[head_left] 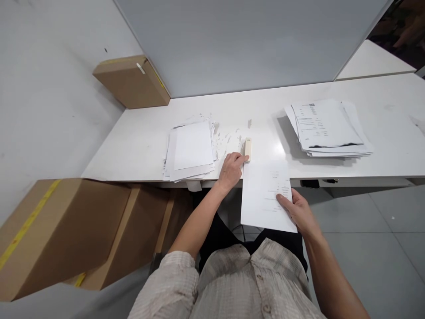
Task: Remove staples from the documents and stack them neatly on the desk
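My right hand [300, 212] pinches the right edge of a printed sheet of paper [260, 195], thumb on top and fingers underneath. The sheet extends past the front edge of the table, its far left corner at the near end of a small cream stapler [248, 148]. On that end of the stapler rest the fingers of my left hand [231, 168], curled and closed. Whether the corner lies inside the stapler cannot be made out. Left of this hand lies an untidy stack of white paper [194, 146]. Farther right is a thicker stack of printed sheets [328, 128].
Paper scraps [229, 136] are scattered on the white table [142, 141] between the stack and the stapler. A cardboard box [133, 84] stands at the back left corner, against a grey panel [245, 44]. Larger cardboard boxes [66, 230] stand at the lower left.
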The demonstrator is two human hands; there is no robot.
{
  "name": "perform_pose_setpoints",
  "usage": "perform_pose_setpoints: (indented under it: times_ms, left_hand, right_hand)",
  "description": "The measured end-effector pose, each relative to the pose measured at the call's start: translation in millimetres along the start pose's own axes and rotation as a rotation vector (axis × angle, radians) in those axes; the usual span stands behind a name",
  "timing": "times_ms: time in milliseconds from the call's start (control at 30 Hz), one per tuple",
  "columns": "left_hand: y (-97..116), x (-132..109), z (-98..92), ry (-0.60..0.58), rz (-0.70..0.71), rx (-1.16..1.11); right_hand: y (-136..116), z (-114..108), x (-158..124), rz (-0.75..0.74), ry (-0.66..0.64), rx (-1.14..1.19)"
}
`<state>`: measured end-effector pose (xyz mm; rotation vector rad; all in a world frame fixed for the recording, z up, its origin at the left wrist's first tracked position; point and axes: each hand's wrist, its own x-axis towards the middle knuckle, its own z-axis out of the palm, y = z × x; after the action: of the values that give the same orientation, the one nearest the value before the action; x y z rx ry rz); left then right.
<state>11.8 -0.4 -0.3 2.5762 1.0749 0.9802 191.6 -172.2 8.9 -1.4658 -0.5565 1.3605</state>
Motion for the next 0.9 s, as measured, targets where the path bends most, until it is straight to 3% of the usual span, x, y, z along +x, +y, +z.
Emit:
perform_pose_setpoints:
  times_ms: [167,300,433,500,633,767,900]
  left_hand:
    - [-1,-1,-3.2,-0.039,-0.013,-0.065]
    - [0,0,-6.0,-0.049,-0.03,-0.102]
    - [0,1,-6.1,-0.031,-0.02,-0.134]
    - [0,0,-5.6,-0.028,-0.01,-0.137]
    - [1,0,-6.3,-0.044,0.004,-0.124]
    - [1,0,-7.6,-0.041,0.011,-0.127]
    - [1,0,-5.9,-0.031,0.013,-0.125]
  right_hand:
    - [2,-1,-5,0.004,0.028,-0.004]
    - [-7,-16,-18,-0.04,0.064,-0.135]
    - [-38,-49,-34,-0.103,0.114,-0.211]
    - [-63,-67,-33,-0.2,0.216,-0.212]
    - [-125,-91,1,-0.43,0.524,-0.308]
    - [-181,-99,50,-0.373,0.536,-0.463]
    - [-205,-114,86,-0.294,0.587,-0.734]
